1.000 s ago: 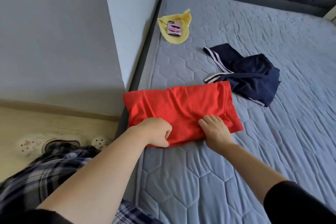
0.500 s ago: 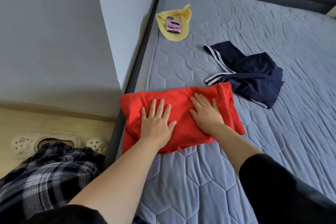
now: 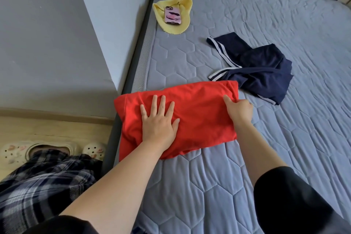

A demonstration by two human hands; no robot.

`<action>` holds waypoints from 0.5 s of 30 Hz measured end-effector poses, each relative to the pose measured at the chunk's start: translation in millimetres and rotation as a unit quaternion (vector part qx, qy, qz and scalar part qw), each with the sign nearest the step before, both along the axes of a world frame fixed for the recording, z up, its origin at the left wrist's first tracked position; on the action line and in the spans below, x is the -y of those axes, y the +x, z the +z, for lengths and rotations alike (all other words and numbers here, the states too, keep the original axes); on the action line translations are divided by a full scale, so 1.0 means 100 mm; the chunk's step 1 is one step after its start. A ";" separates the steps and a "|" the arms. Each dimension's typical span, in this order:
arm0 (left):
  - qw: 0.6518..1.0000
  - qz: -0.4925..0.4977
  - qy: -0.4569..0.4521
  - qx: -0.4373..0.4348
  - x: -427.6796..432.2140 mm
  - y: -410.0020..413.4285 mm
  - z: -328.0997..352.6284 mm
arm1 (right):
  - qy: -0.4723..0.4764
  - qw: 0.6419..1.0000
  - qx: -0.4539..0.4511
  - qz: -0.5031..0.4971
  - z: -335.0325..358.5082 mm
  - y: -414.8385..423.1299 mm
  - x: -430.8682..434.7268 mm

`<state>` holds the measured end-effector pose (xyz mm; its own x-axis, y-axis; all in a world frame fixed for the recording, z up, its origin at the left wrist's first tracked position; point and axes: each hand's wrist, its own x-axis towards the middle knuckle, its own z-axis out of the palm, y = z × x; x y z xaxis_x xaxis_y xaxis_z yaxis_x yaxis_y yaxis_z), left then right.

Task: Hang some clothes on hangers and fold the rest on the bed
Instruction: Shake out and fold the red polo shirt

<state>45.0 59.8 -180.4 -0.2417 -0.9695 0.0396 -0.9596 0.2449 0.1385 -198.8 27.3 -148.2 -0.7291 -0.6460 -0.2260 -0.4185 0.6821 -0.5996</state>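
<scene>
Red shirt (image 3: pixel 201 118) under flat left hand (image 3: pixel 158 121), edge in grip of right hand (image 3: pixel 240 110); navy garment (image 3: pixel 266 70) beside

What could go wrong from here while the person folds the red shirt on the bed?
1. The red shirt reaches the mattress edge on the left. If the right hand, which grips its right end, folds it over, the bundle might slide off despite the flat left hand pressing on it.
2. The navy garment lies right beside the gripped corner and could get caught or dragged into the fold.
</scene>
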 end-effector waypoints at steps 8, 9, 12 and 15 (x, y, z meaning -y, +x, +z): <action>1.000 0.001 -0.004 -0.002 0.01 -0.01 0.00 | -0.027 0.993 0.118 -0.003 0.08 -0.06 0.06; 1.000 0.002 -0.003 0.000 0.01 -0.01 0.00 | -0.027 0.992 0.124 0.012 0.09 -0.05 0.07; 1.000 0.002 -0.001 0.001 0.02 -0.01 -0.01 | -0.052 0.987 0.153 0.008 0.14 -0.06 0.08; 1.000 0.004 0.003 -0.003 0.02 0.00 -0.01 | -0.012 0.977 0.213 0.005 0.19 -0.08 0.06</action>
<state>44.7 57.4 -181.7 -0.2345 -0.9715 0.0353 -0.9606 0.2372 0.1448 -207.2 21.8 -129.7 -0.5663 -0.6611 -0.4923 -0.1345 0.6634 -0.7361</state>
